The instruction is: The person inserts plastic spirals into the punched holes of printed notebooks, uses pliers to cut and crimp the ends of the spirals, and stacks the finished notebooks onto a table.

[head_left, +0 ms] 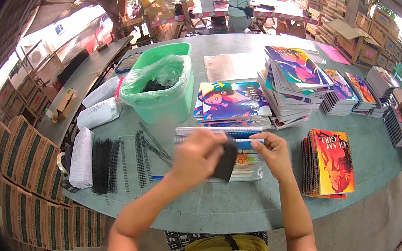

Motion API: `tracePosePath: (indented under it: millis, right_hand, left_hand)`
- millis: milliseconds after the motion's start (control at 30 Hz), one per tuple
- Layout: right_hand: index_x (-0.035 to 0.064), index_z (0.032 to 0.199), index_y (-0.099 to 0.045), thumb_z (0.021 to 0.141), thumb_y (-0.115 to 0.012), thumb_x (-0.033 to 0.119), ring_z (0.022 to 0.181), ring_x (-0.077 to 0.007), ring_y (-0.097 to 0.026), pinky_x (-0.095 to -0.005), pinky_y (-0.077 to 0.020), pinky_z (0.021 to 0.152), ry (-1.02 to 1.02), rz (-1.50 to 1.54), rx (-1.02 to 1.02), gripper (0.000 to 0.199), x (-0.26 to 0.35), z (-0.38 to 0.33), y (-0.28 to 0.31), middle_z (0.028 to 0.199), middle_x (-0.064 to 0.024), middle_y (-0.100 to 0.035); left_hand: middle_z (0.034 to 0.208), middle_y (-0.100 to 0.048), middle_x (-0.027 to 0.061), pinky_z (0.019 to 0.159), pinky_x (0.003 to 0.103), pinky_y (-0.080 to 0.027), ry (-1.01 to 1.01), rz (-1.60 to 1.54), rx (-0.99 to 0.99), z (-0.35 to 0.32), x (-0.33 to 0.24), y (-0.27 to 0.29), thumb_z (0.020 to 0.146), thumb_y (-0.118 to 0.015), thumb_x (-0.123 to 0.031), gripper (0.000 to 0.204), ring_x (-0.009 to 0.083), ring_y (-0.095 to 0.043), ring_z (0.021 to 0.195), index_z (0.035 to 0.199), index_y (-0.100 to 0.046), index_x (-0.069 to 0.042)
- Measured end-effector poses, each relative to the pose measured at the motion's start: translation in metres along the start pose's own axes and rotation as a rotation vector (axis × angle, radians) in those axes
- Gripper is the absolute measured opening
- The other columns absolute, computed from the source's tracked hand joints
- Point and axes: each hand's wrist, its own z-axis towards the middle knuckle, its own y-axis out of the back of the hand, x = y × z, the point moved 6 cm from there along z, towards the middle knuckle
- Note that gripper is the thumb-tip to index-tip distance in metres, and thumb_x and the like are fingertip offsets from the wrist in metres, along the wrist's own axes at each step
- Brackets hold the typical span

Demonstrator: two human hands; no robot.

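My left hand point(197, 158), blurred by motion, has its fingers closed on a dark flat piece point(226, 163), whose exact kind I cannot make out. Close by on the right, my right hand point(273, 152) pinches the end of a thin white-edged notebook point(246, 140), seen nearly edge-on with a bit of blue showing. Under both hands lies a clear tray point(246, 175) with small items in it, partly covered. Black spiral binding coils point(104, 166) are spread to the left, and a blue pen point(157, 177) lies beside my left forearm.
A green bin point(159, 105) lined with plastic holds black pieces. Colourful notebooks point(230, 100) and a taller pile point(294, 72) stand behind my hands. Spiral-bound orange notebooks point(334, 162) are stacked at right. White wrapped rolls point(82, 159) lie left; cartons point(27, 170) flank the table. Someone point(239, 2) stands far back.
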Motion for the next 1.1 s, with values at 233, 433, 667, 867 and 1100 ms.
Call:
tracePosePath:
  millis: [233, 433, 667, 867, 1100]
  right_hand:
    - [-0.0002, 0.097, -0.065, 0.086, -0.065, 0.017, 0.065, -0.0026, -0.046, -0.0179, -0.0344, 0.057, -0.025, 0.055, 0.012, 0.021, 0.003, -0.002, -0.002, 0.074, 0.0028, -0.059]
    - [-0.0017, 0.100, -0.065, 0.096, -0.046, 0.036, 0.079, -0.0061, -0.052, -0.0228, -0.0402, 0.072, -0.019, 0.083, 0.032, 0.043, -0.009, -0.005, -0.004, 0.084, -0.0003, -0.063]
    - [-0.0029, 0.100, -0.064, 0.098, -0.040, 0.040, 0.073, -0.0057, -0.046, -0.0217, -0.0368, 0.066, -0.014, 0.084, 0.043, 0.050, -0.015, -0.007, -0.002, 0.081, 0.0021, -0.058]
    - [-0.0003, 0.100, -0.064, 0.094, -0.050, 0.036, 0.078, -0.0059, -0.051, -0.0212, -0.0392, 0.067, -0.003, 0.029, 0.072, 0.040, -0.017, -0.009, 0.000, 0.086, -0.0006, -0.062]
    - [0.0010, 0.101, -0.065, 0.082, -0.064, 0.004, 0.077, -0.0067, -0.056, -0.0216, -0.0443, 0.069, 0.223, 0.026, 0.005, 0.019, 0.000, -0.013, -0.008, 0.087, -0.0039, -0.065]
  left_hand:
    - [0.090, -0.058, 0.0066, 0.073, 0.031, -0.049, 0.079, -0.023, 0.063, -0.004, 0.002, -0.019, 0.074, -0.068, -0.002, 0.025, 0.0207, -0.060, 0.085, 0.097, -0.061, -0.007]
    - [0.090, -0.058, 0.0079, 0.070, 0.030, -0.048, -0.039, 0.070, 0.421, -0.012, -0.010, -0.055, 0.074, -0.067, -0.001, 0.023, 0.0218, -0.060, 0.083, 0.096, -0.063, -0.006]
    - [0.089, -0.058, 0.0100, 0.070, 0.034, -0.048, -0.020, 0.006, 0.102, -0.001, -0.020, -0.045, 0.073, -0.068, -0.004, 0.024, 0.0255, -0.058, 0.081, 0.096, -0.063, -0.006]
    - [0.089, -0.056, 0.0113, 0.074, 0.040, -0.047, 0.008, 0.078, 0.213, -0.013, -0.023, -0.071, 0.076, -0.068, -0.015, 0.023, 0.0306, -0.057, 0.085, 0.096, -0.063, -0.005]
    - [0.094, -0.058, 0.0119, 0.078, 0.039, -0.043, -0.215, 0.122, 0.068, -0.059, -0.035, -0.079, 0.073, -0.066, -0.017, 0.036, 0.0289, -0.055, 0.092, 0.106, -0.062, -0.007]
